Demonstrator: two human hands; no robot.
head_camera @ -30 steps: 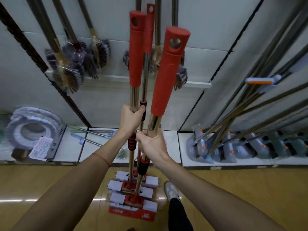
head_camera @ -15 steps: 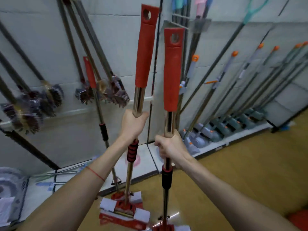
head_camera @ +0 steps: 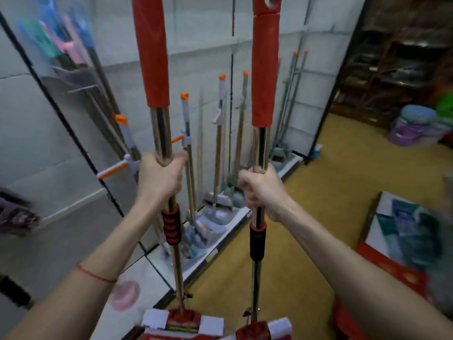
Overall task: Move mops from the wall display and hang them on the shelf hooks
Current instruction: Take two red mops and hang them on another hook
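Note:
I hold two red-handled mops upright, one in each hand. My left hand (head_camera: 160, 176) is closed around the shiny metal pole of the left mop (head_camera: 152, 52), just under its red sleeve. My right hand (head_camera: 261, 190) grips the pole of the right mop (head_camera: 264, 69) the same way; a hanging hole shows at its top end. Both red and white mop heads (head_camera: 182, 323) sit at the bottom edge of the view. The poles stand parallel, a hand's width or more apart.
Along the grey wall panels on the left lean several grey mops with orange tips (head_camera: 220, 133), their heads on a low white ledge (head_camera: 215, 251). Yellow-brown floor stretches to the right. A red crate with packages (head_camera: 402, 241) lies at right; dark shelving (head_camera: 397, 57) stands at the far right.
The view has swung right along the wall, away from the brushes toward the orange-tipped mops and dark shelving. The two mops have spread apart and stay gripped in my hands.

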